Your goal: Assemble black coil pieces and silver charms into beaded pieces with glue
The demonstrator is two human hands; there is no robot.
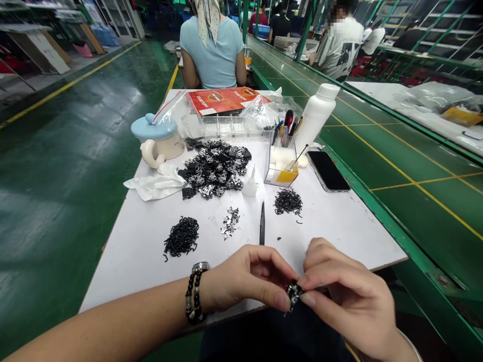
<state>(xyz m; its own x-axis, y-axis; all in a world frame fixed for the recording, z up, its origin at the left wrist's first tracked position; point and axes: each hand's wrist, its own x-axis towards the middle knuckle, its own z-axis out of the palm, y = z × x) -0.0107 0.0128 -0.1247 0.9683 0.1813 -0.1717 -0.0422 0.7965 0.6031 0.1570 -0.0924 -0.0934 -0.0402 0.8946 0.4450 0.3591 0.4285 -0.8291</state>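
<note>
Head view caught the left hand (245, 281) and right hand (349, 296), fingertips pinched narrow, together holding a small black-and-silver metal piece (293, 293) over a white worktable (128, 281).

A glossy green epoxy floor (64, 201) stretches away on the left, marked by a yellow line (71, 85) and streaked with pale reflected light. Along the right runs a long green conveyor line (426, 201) with yellow markings, and beyond it stands a white counter (377, 93) holding plastic bags (433, 95). Metal shelving (116, 17) fills the far left corner, green-framed racks (445, 30) rise at upper right, and seated workers (339, 50) face away down the row.
</note>
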